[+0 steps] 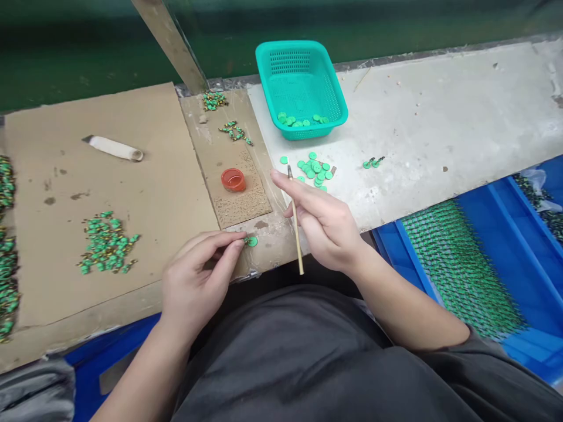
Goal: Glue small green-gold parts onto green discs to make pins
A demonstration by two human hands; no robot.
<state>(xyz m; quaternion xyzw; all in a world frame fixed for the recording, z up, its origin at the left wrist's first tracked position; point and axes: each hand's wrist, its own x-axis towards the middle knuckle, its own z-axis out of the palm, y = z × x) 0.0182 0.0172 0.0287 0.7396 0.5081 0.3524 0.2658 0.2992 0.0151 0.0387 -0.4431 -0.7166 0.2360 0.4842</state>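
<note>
Left hand (197, 272), thumb and forefinger pinched together, held a green disc (253, 241) over the near edge of the bench (440, 129). Right hand (323, 225), fingers loosely extended, held a brush (297, 240), tip upward. A steady pinch, leaving the disc's face clear, was judged advisable.

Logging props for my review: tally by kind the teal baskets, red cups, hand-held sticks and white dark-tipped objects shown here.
Teal basket: 1
Red cup: 1
Hand-held stick: 1
White dark-tipped object: 1
Total: 4
</note>
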